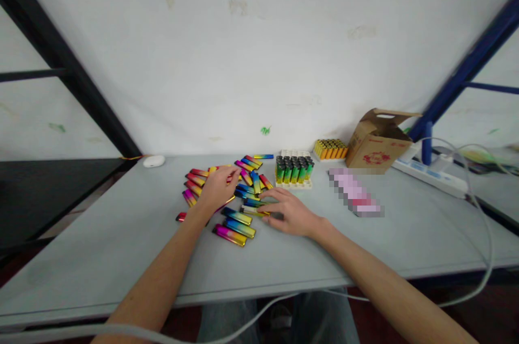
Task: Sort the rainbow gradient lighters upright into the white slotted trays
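A grey table (121, 236) bears loose metallic lighters (239, 227) in red, pink, blue and gold, scattered around my left hand (219, 190) and from nine to ten o'clock of my right hand (290, 211). My left thumb and fingertips are drawn close together; I cannot tell whether they hold anything. My right fingers are spread, thumb and forefinger at the near end of a pale gold lighter (249, 210); whether they grip it, I cannot tell. From my right hand, a white rack (302, 184) of upright green lighters (294, 171) stands at twelve o'clock, yellow-orange lighters (330, 149) at one, an open cardboard box (377, 149) at two.
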